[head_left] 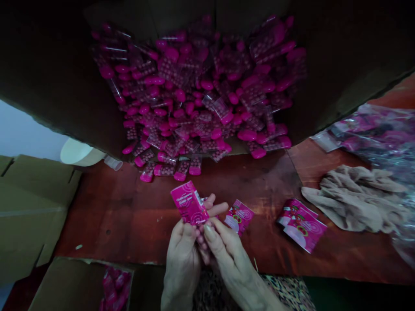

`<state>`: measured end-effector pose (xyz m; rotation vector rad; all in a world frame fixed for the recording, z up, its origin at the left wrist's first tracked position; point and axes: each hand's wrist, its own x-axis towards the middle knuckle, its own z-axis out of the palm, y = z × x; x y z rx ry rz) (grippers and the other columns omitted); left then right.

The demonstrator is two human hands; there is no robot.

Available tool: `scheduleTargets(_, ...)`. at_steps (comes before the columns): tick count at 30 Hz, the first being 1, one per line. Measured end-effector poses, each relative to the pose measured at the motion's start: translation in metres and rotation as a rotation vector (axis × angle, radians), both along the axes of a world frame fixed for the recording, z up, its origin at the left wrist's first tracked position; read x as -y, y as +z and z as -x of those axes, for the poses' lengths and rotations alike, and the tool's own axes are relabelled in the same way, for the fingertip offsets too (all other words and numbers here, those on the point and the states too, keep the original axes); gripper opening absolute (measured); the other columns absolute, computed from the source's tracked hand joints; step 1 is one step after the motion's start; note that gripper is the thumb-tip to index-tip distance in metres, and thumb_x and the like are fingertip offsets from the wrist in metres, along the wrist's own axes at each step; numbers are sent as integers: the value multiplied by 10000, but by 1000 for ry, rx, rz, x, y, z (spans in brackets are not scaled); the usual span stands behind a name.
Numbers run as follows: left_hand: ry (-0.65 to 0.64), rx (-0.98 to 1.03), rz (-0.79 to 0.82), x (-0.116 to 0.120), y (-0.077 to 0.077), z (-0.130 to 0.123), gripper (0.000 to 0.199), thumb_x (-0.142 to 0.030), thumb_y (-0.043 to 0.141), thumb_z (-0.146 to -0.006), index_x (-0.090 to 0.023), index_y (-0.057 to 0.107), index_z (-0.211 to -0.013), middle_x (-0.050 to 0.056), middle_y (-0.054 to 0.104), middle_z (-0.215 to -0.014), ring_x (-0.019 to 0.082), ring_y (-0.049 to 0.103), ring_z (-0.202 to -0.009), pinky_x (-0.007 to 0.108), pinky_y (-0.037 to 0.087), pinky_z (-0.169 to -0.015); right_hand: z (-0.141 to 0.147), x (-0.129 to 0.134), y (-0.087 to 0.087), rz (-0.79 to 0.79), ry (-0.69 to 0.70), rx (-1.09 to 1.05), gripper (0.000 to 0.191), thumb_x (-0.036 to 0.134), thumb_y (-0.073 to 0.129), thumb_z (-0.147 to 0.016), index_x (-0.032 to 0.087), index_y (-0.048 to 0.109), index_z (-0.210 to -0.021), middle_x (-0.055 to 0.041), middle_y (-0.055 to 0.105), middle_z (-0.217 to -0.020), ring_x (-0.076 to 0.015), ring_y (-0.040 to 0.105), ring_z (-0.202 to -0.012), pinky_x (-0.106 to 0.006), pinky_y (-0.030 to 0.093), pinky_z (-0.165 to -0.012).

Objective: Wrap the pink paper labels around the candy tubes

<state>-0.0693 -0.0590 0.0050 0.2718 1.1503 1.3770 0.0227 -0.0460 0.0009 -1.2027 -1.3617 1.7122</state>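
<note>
- Bead-filled container [200, 240] is being gripped by the left hand [182, 263]; pink sleeve [189, 203] is being pinched at its lower edge by the right hand [233, 255].
- Both are being held low, over the table [129, 216] edge; whether the container is being covered is not being shown.
- Unsleeved containers [181, 95] are being kept piled beyond; pink packs [113, 287], judged finished, are being held in the lower-left box [78, 285].
- Wrists are being angled inward, thumbs uppermost; loose sleeves [303, 226] are being left rightward.
</note>
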Motion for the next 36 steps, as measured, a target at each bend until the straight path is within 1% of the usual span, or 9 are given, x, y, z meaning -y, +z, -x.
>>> scheduleTargets(2, 12, 9, -12, 0, 3, 0, 394, -429, 499, -820, -173, 647, -1080, 140, 666, -1092, 167, 622, -700, 254, 500, -604, -1, -6, 8, 85, -26, -101, 459, 568, 352, -874, 202, 629, -878, -45, 626, -730, -155, 604, -656, -232, 519, -565)
scheduleTargets(4, 34, 20, -4, 0, 6, 0, 366, -378, 502, -830, -165, 646, -1091, 141, 660, -1105, 156, 611, -683, 254, 502, -623, -1, -9, 12, 143, -35, -160, 481, 602, 369, -849, 204, 636, -886, -55, 623, -747, -158, 606, -650, -225, 517, -527)
scheduleTargets(11, 112, 52, 52, -4, 12, -9, 265, -302, 575, -791, -166, 700, -980, 84, 715, -907, 84, 526, -518, 180, 444, -480, 3, -5, 10, 243, -81, -181, 480, 618, 402, -825, 195, 628, -816, -22, 559, -633, -128, 542, -531, -209, 490, -481)
scheduleTargets(15, 175, -67, 132, -1, 11, -16, 171, -304, 627, -761, -182, 723, -834, 25, 703, -732, 71, 532, -521, 165, 446, -511, 7, -2, 8, 172, -166, -136, 442, 573, 399, -853, 184, 608, -823, -12, 557, -630, -116, 534, -523, -198, 469, -478)
scheduleTargets(18, 363, -170, 144, 1, 7, -14, 125, -283, 726, -659, -197, 714, -748, -18, 676, -625, 74, 551, -500, 156, 438, -475, 9, -2, 5, 50, -156, -71, 385, 517, 394, -881, 191, 577, -790, 2, 560, -597, -111, 529, -498, -202, 459, -493)
scheduleTargets(20, 455, -242, 114, 1, 4, -7, 136, -262, 754, -617, -192, 710, -725, -10, 692, -663, 103, 598, -571, 183, 475, -535, 8, -3, 4, -23, -128, -25, 383, 499, 365, -898, 197, 559, -763, 1, 572, -588, -114, 532, -486, -210, 458, -499)
scheduleTargets(23, 394, -207, 62, -2, 1, 6, 143, -265, 745, -621, -173, 706, -724, 26, 709, -723, 156, 635, -703, 262, 506, -684, 8, -3, 6, -88, -84, 34, 381, 476, 321, -919, 205, 559, -798, -14, 607, -619, -129, 556, -500, -223, 470, -516)
scheduleTargets(30, 206, 175, 134, -8, 7, 7, 99, -231, 637, -703, -151, 676, -748, 4, 628, -615, 114, 562, -547, 283, 507, -655, 9, -2, 1, -290, -100, 126, 342, 430, 271, -944, 214, 532, -895, -2, 609, -595, -140, 570, -471, -224, 450, -457)
scheduleTargets(36, 255, 221, 126, -12, 15, 0, 129, -149, 555, -668, -156, 656, -749, 9, 652, -701, 125, 592, -632, 273, 500, -688, 10, -1, -11, -423, -84, 134, 235, 311, 276, -954, 206, 485, -971, -7, 644, -663, -138, 604, -497, -214, 459, -450)
